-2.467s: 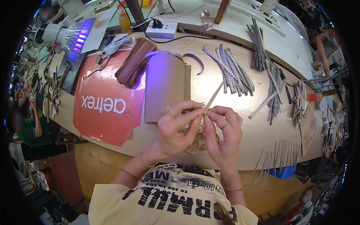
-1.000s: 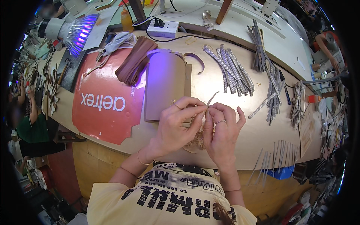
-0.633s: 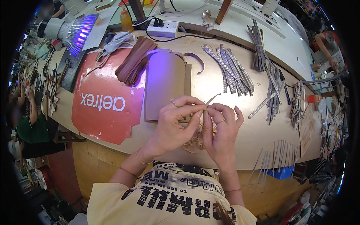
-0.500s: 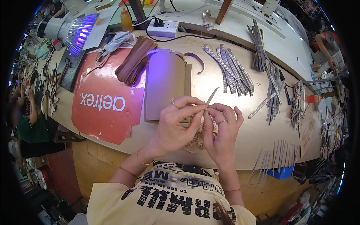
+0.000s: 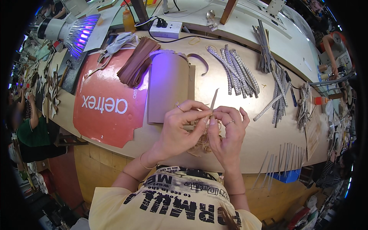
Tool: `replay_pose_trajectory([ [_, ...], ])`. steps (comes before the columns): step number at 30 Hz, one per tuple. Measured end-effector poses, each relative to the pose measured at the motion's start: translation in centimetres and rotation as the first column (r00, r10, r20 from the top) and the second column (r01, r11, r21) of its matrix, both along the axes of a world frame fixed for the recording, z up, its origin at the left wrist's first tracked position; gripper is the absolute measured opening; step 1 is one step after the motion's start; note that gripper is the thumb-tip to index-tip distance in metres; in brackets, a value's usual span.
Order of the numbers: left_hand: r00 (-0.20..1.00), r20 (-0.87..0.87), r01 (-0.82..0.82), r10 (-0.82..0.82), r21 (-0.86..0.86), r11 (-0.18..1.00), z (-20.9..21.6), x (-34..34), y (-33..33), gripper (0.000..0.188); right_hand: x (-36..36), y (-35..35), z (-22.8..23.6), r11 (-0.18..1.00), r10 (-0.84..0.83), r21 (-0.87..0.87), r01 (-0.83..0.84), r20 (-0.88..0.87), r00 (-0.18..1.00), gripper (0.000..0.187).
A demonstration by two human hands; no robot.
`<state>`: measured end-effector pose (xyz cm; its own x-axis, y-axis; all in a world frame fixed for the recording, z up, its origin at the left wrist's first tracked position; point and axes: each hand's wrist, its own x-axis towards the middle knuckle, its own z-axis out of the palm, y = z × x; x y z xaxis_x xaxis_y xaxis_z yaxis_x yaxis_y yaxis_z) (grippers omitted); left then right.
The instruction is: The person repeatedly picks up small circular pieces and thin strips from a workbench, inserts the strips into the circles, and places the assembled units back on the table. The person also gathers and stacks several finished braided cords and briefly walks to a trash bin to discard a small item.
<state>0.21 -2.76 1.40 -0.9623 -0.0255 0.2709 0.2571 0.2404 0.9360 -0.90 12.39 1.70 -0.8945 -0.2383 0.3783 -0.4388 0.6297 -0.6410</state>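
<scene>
A narrow, pale brownish strip (image 5: 214, 99) stands up between my fingertips, its pointed end above them. My left hand (image 5: 181, 126) pinches the strip's lower part between thumb and fingers. Pressed close against it, my right hand (image 5: 228, 132) pinches the same spot; its outer fingers are curled loosely. Beneath the hands lies a tangle of thin tan curls (image 5: 200, 147), partly covered by them. Behind my left hand stands a rounded brown block (image 5: 168, 86) on the table. The strip's lower end is hidden by the fingers.
Left of the block lie a red sheet (image 5: 103, 111) and brown strips (image 5: 138, 63). Braided grey strips (image 5: 237, 73) and grey bundles (image 5: 264, 50) lie right. A lit lamp (image 5: 78, 34) and a power strip (image 5: 166, 29) are behind. Metal rods (image 5: 290, 155) stick up at front right.
The strip has tilted slightly more upright and its tip has shifted a little left. Both hands keep their pinch, with small finger movements.
</scene>
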Motion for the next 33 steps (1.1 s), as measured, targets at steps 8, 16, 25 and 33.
replay_pose_trajectory([
  [8, 1.000, -0.015, -0.027, 0.027, -0.010, 1.000, 0.0, -0.2, -0.2, 0.020, 0.0, -0.2, 0.1, 1.000, 0.026, -0.005, -0.026, 0.030, 0.999, 0.011],
  [16, 1.000, -0.028, -0.013, 0.012, -0.017, 1.000, -0.1, -0.1, -0.1, 0.019, -0.1, -0.1, 0.1, 1.000, 0.018, -0.026, -0.017, 0.038, 0.999, 0.011],
  [25, 0.999, 0.044, 0.026, -0.025, -0.035, 0.999, -0.1, -0.5, -0.6, 0.014, -0.2, -0.2, -0.4, 1.000, 0.010, 0.028, -0.009, -0.035, 0.999, 0.011],
  [33, 0.932, 0.322, 0.030, -0.167, 0.391, 0.920, -0.6, -1.0, -2.4, 0.014, -0.4, 2.5, 0.1, 0.942, 0.227, -0.253, -0.221, -0.004, 0.974, 0.022],
])
